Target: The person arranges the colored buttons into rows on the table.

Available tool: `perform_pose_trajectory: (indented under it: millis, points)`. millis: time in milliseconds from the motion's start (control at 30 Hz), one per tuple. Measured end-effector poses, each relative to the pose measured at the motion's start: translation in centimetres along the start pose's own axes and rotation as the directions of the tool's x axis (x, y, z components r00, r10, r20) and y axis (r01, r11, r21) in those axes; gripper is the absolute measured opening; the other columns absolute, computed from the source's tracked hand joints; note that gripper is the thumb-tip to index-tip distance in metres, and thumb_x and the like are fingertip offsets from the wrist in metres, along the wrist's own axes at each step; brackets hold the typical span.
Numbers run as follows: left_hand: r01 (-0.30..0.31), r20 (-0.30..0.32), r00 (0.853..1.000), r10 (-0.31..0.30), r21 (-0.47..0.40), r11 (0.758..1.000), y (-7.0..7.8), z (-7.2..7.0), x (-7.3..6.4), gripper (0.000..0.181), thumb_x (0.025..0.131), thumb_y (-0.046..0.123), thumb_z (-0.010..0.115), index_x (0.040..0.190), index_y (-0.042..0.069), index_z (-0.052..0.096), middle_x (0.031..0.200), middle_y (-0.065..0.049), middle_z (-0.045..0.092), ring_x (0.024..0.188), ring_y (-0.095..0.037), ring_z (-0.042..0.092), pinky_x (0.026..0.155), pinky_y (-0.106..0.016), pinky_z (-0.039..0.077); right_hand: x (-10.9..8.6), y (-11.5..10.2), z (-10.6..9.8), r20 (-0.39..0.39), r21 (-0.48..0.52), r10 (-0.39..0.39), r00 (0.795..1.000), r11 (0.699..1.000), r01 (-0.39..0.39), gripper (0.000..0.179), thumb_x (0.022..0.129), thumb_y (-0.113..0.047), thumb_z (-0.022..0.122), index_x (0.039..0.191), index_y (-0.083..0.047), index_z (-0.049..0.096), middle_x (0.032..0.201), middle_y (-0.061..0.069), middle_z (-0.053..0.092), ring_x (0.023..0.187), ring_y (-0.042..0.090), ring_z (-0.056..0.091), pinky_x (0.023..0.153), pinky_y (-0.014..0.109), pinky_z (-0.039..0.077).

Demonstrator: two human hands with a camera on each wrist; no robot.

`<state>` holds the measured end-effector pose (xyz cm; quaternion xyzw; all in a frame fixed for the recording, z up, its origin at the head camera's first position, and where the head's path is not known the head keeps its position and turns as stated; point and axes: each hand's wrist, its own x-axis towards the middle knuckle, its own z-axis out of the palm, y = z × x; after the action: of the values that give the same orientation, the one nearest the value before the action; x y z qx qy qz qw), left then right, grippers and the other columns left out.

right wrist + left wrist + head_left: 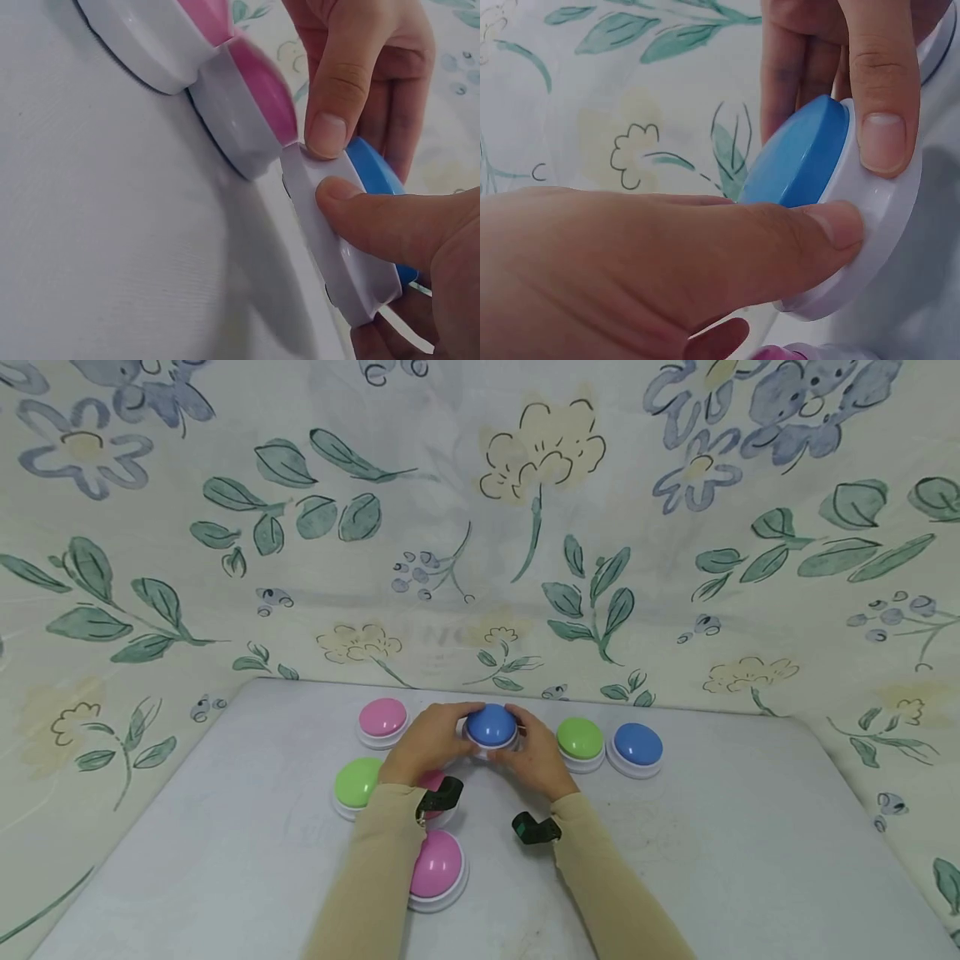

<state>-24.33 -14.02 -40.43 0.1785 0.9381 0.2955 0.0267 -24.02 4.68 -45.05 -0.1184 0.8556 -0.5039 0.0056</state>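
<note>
Head view: two bare hands in tan sleeves meet over a white bench (720,860), before a flower-printed backdrop (450,435). The left hand (429,739), from nine o'clock, and the right hand (536,756), from four, hold a blue-domed button (491,725) near the bench's far edge. Around it: a pink button (382,718) at nine; a lime button (580,738) at three, a second blue button (637,744) just beyond; another lime button (357,782) at eight; a half-hidden pink button (432,780) and a nearer pink button (438,864) towards seven (the left arm covers part of both).

Left wrist view: the dome faces ten o'clock. Both thumbs press the white base while the other fingers curl behind, gripping it between them. A pink sliver shows at six.

Right wrist view: the dome faces two; two pink buttons sit towards eleven.
</note>
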Motion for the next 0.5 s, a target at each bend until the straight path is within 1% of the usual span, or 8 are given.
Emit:
perform_pose_trajectory:
  millis: [133,333,500]
  points:
    - [0.004,-0.006,1.0,-0.005,-0.045,0.999,0.4,-0.1,0.0,0.063,0.081,0.008,0.082,0.14,0.008,0.06,0.136,-0.011,0.063,0.129,-0.031,0.056,0.111,-0.047,0.043,-0.3,-0.5,-0.5,-0.012,-0.003,-0.002,1.0,1.0,0.002,0.078,0.081,-0.01,0.083,0.148,-0.003,0.045,0.146,0.02,0.051,0.132,0.037,0.051,0.112,0.05,0.042]
    - [-0.009,-0.005,1.0,0.009,-0.038,0.999,1.3,-0.5,-0.2,0.064,0.082,0.007,0.082,0.141,0.007,0.058,0.139,-0.011,0.061,0.131,-0.032,0.055,0.111,-0.047,0.043,-0.7,-1.0,-1.3,-0.016,-0.003,-0.016,1.0,1.0,0.016,0.077,0.082,-0.009,0.083,0.149,-0.002,0.044,0.148,0.019,0.049,0.135,0.036,0.049,0.113,0.049,0.04]
    - [-0.031,-0.019,0.999,0.03,-0.041,0.999,2.1,-0.7,-0.3,0.064,0.083,0.008,0.082,0.142,0.006,0.057,0.139,-0.011,0.061,0.131,-0.032,0.055,0.111,-0.047,0.043,-1.1,-1.4,-2.0,-0.028,0.0,-0.034,0.999,0.999,0.034,0.076,0.083,-0.009,0.082,0.148,-0.002,0.045,0.149,0.018,0.049,0.134,0.036,0.049,0.113,0.051,0.04]
